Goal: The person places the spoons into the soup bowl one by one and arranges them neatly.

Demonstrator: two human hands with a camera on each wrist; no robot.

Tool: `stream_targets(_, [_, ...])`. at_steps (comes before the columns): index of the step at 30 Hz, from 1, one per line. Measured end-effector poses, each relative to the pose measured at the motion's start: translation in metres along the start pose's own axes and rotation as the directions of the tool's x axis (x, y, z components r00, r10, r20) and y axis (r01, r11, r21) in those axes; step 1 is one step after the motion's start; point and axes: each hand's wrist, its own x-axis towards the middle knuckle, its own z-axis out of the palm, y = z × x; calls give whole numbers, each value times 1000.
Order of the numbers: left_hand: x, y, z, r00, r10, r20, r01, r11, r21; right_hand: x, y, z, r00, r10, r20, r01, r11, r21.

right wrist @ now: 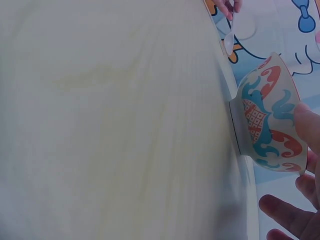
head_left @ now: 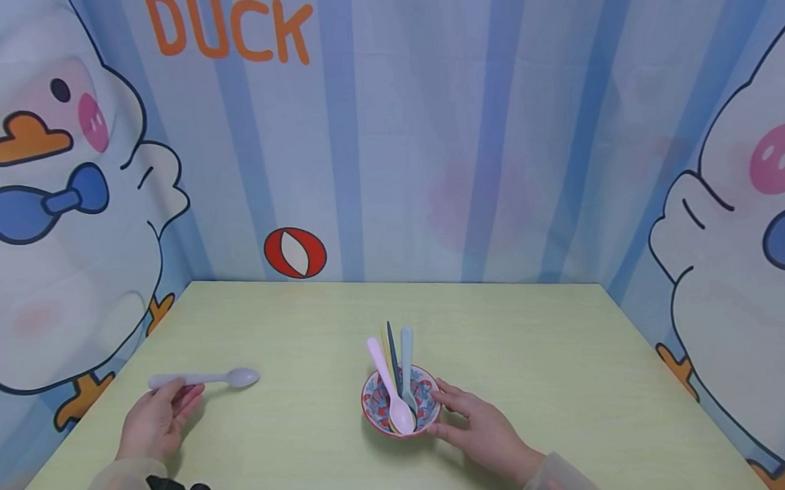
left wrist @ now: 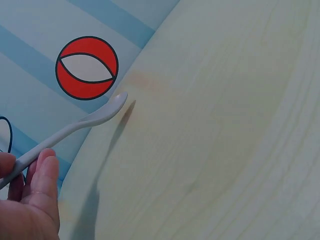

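My left hand pinches the handle of a pale lavender spoon over the left side of the table; its bowl end points right. In the left wrist view the spoon is raised, its shadow falling on the tabletop. Fingers of my right hand touch the right side of a small red-rimmed bowl. Inside lean a pink spoon, a light blue spoon, and thin dark blue and yellow handles, their lower ends hidden. The right wrist view shows the bowl's patterned outer wall and fingertips at its rim.
The pale yellow table has a wood-grain top. Behind it and on both sides hangs a blue striped cloth with duck figures, the word DUCK and a red-and-white ball printed on it.
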Motion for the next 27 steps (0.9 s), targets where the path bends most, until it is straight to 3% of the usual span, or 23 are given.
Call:
stream_targets(6, [-2,-1,3,1000,0,10,0,1000,-3,0,1,1,1000,3,4,-3,1000,-1])
stream_targets(16, [-8,0,13,995,45,88,-46,999,14,1,3,3,1000,13,8,-13,1000,2])
stream_targets(27, [-19,3,34,967,125,223,-141,988,56,0,2,2,1000,9,-4,-9,1000,0])
